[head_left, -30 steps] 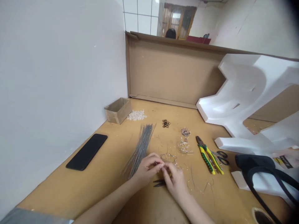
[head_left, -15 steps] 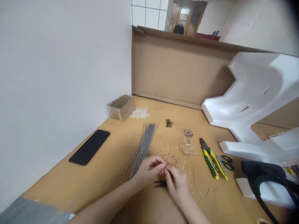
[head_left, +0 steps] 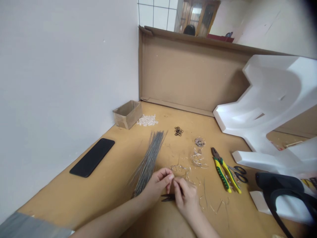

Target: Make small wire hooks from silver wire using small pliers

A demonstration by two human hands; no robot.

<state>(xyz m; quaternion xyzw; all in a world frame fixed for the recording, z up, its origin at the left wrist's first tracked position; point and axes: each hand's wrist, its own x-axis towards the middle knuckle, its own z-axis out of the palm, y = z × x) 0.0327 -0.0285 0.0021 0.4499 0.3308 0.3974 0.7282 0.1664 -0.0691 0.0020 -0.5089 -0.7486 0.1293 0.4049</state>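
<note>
Brown desk (head_left: 99,198), white wall. Left hand (head_left: 158,183) and right hand (head_left: 186,197) pinched together fingertip to fingertip; held bit too small to tell. Wire bundle (head_left: 148,160) just left of left hand, long axis pointing away.

A grey sleeve (head_left: 32,226) of plain, smooth cloth is worn on the left arm and is seen at the 7 o'clock corner of the head view; a narrow white edge is shown at its hem. From that hem the left forearm (head_left: 116,215) is left uncovered down to the left hand (head_left: 157,185). The right forearm (head_left: 205,228), entering at 6 o'clock, is seen uncovered as far as the right hand (head_left: 186,197); higher up it is cut off by the frame.
</note>
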